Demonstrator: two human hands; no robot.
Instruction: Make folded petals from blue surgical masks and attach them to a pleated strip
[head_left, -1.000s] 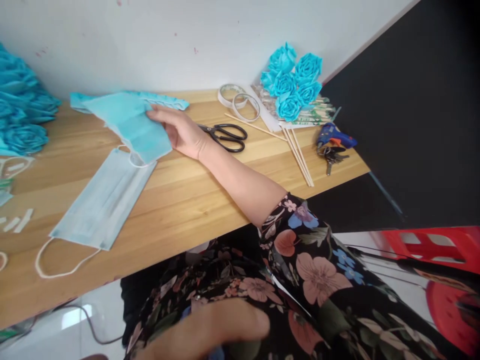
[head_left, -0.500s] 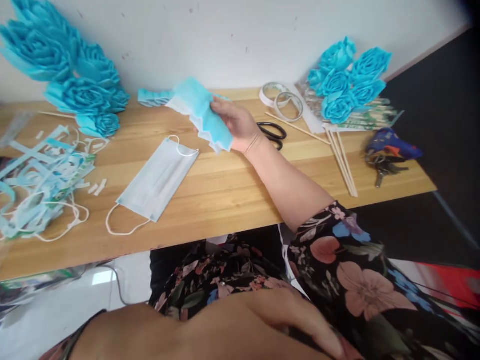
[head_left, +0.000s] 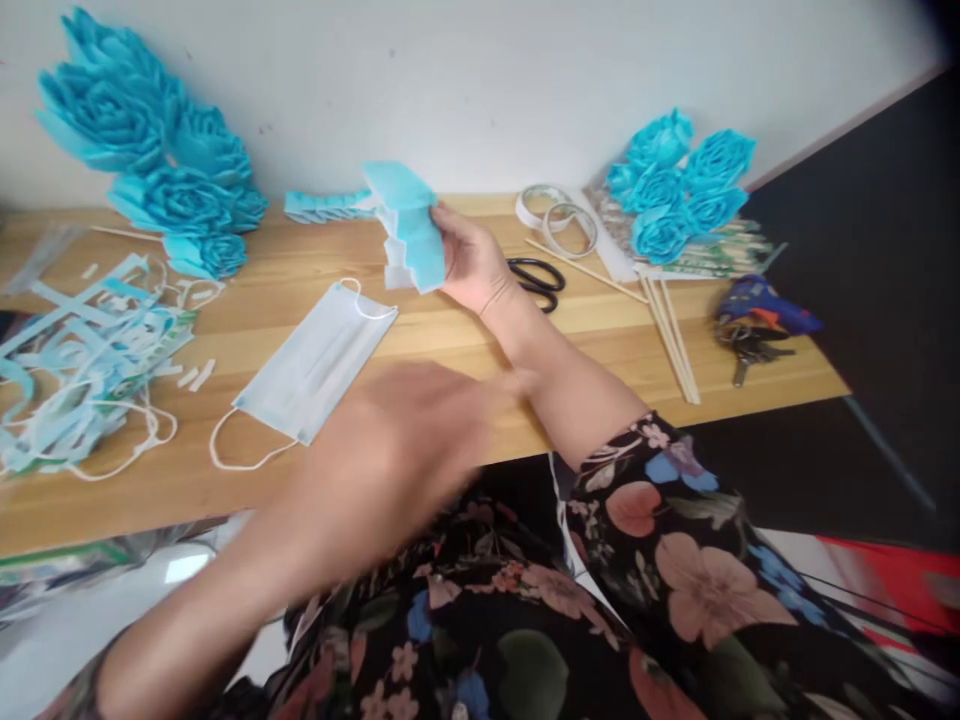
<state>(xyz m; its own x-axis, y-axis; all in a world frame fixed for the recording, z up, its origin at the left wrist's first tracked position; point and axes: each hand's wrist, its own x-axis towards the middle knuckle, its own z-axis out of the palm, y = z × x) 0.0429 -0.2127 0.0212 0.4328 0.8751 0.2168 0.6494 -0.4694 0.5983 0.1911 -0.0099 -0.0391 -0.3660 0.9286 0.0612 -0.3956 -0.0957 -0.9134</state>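
**Head view.** I saw the wooden tabletop [head_left: 450,345] run across the middle of the frame, against a white wall. The left hand [head_left: 397,450] hung blurred in the lower centre, over the tabletop's near edge. I could not tell whether its grip was spread or closed, and I could make out nothing in it.

A heap of blue roses [head_left: 142,150] leaned on the wall at the upper left, with a tangle of cut strips [head_left: 82,350] below it at the left edge. A pale face mask [head_left: 315,360] lay flat left of centre, one ear loop trailing toward the near edge.

A smaller rose bunch [head_left: 679,180] sat at the upper right. In the upper centre I noted the right hand [head_left: 469,262] holding the blue fabric piece [head_left: 409,225] up above the tabletop, its grip pinched on the piece's right edge.

Wooden sticks [head_left: 671,325] lay right of centre, running toward the near edge. A blue glue gun [head_left: 757,308] rested further right, with keys [head_left: 750,350] against it. Black scissors [head_left: 536,275] lay just right of the right hand, and two tape rolls [head_left: 559,212] lay above them, near the wall.
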